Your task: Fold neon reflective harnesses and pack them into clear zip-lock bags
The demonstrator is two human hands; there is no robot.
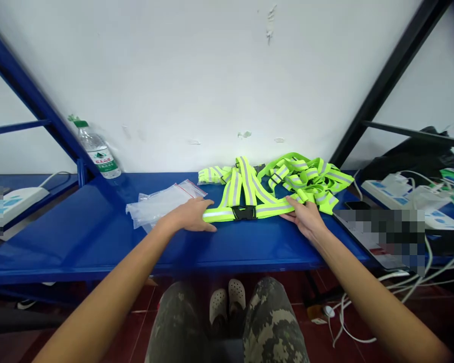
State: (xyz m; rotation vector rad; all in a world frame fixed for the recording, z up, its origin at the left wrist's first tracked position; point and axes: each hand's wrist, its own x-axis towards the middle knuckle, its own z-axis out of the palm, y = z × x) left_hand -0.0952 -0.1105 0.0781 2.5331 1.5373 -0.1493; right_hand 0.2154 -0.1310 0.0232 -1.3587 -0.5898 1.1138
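Note:
A neon yellow-green reflective vest of grey-striped straps lies on the blue table, its waist strap stretched left to right. A black buckle sits fastened at the middle of that strap. At the strap's left end rests my left hand, thumb and fingers apart on either side of the webbing. My right hand pinches the strap's right part, thumb above and fingers beneath. Beside it lies a loose heap of similar reflective straps. Clear plastic zip bags lie partly behind my left hand.
A packed reflective bundle lies near the wall. A water bottle stands at the back left of the blue table. Power strips, white cables and a partly blurred flat item are on the right.

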